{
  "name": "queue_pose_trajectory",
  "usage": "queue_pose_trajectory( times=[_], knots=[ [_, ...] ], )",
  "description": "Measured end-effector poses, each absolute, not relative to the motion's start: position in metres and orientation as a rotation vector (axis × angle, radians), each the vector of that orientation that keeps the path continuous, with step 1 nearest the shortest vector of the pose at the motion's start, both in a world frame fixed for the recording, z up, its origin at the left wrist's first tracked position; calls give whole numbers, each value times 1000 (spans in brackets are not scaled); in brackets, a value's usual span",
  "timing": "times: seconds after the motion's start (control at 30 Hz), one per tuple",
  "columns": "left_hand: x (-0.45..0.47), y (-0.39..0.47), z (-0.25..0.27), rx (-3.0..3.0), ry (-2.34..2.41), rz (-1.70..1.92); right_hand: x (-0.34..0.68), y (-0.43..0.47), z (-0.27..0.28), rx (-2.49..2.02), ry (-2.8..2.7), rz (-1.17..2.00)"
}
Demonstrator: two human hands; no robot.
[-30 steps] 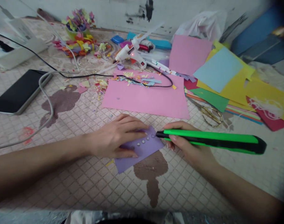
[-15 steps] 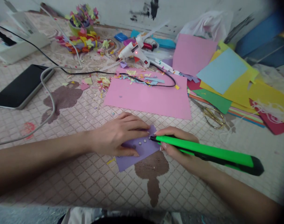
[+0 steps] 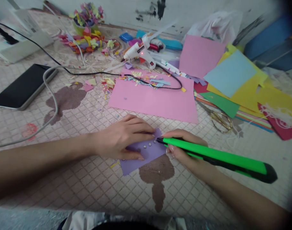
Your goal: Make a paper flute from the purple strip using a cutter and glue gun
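Note:
A small piece of purple paper [image 3: 149,156] lies tilted on the quilted cloth near the table's front. Several small round pale spots [image 3: 149,144] run in a row across it; whether they are holes or stuck-on pieces I cannot tell. My left hand [image 3: 124,137] presses flat on the paper's left part, fingers stretched, hiding some of it. My right hand [image 3: 188,159] is closed round a green and black utility knife [image 3: 220,156]. The knife's dark tip meets the paper at the right end of the row; the blade itself is too small to make out.
Beyond my hands lies a pink sheet [image 3: 153,103] with paper scraps and a black cord. A white glue gun [image 3: 140,52] rests behind it. Gold-handled scissors [image 3: 221,121] and coloured paper [image 3: 232,73] lie right, a phone [image 3: 23,86] and grey cable [image 3: 55,105] left.
The whole view has shifted slightly. The knife tip has moved a little to the right along the row, and one more spot shows beside it. My left hand stays on the paper.

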State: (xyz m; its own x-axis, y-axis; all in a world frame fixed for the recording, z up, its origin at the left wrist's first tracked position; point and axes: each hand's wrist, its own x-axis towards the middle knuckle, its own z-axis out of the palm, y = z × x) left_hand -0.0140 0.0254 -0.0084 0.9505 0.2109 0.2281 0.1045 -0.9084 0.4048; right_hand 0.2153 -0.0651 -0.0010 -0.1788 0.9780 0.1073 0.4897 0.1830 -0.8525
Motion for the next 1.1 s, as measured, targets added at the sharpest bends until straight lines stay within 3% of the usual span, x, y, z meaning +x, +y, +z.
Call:
queue_pose_trajectory(
  times=[0.9, 1.1],
  knots=[
    [-13, 26, -10, 2643, 237, 407, 217, -65, 1, -1392, -1772, 910],
    [-13, 27, -12, 2617, 258, 407, 212, -63, 1, -1373, -1807, 780]
  ],
)
